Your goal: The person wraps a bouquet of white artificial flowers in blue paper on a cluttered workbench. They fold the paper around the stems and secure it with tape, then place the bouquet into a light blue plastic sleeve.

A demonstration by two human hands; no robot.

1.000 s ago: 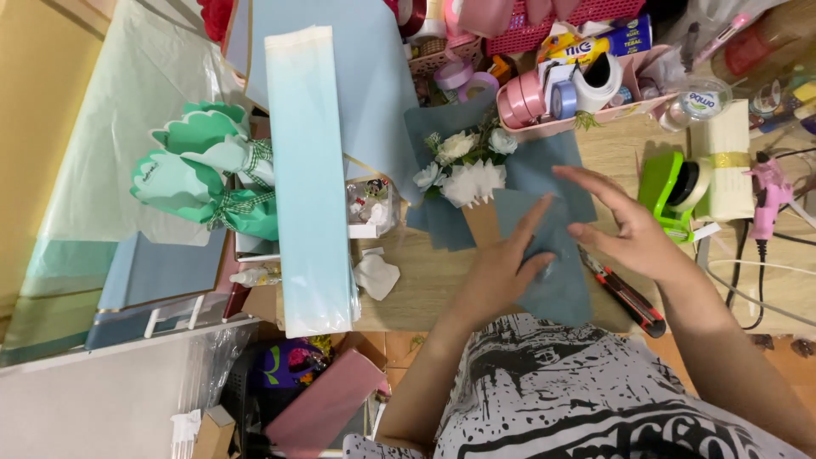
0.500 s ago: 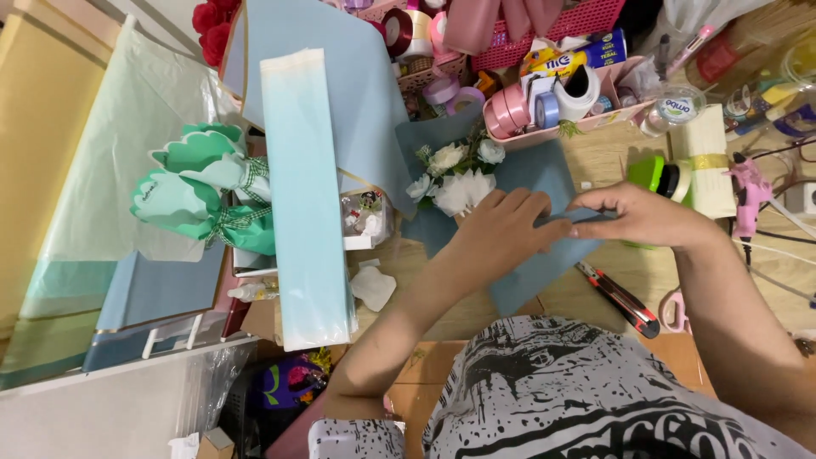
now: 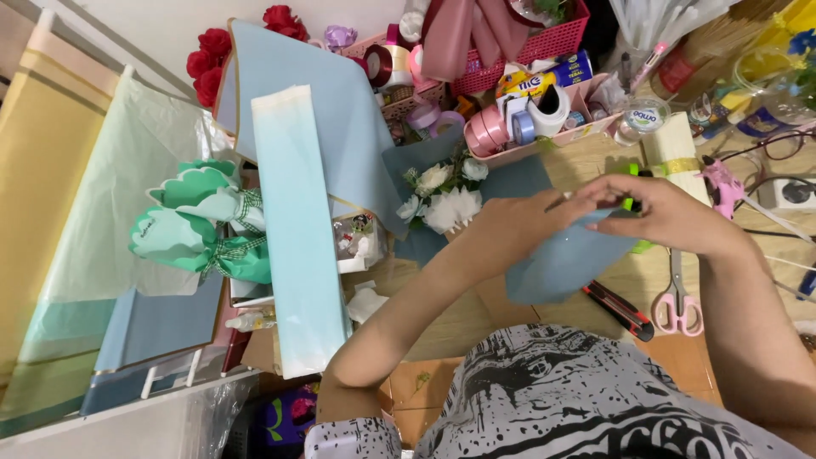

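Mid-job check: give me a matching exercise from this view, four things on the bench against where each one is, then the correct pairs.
Things:
1. blue wrapping sheet
2. pink-handled scissors
3. white flowers
4. green bouquets

Places:
A. on the table below the right hand
B. far left, tied with checked ribbon
C. held up between the left hand and the right hand
D. on dark blue paper at the table's middle

Pairs: 1-C, 2-A, 3-D, 4-B

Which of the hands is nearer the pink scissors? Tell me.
Right. The right hand is just above the pink scissors on the table; the left hand is farther left, holding the blue paper.
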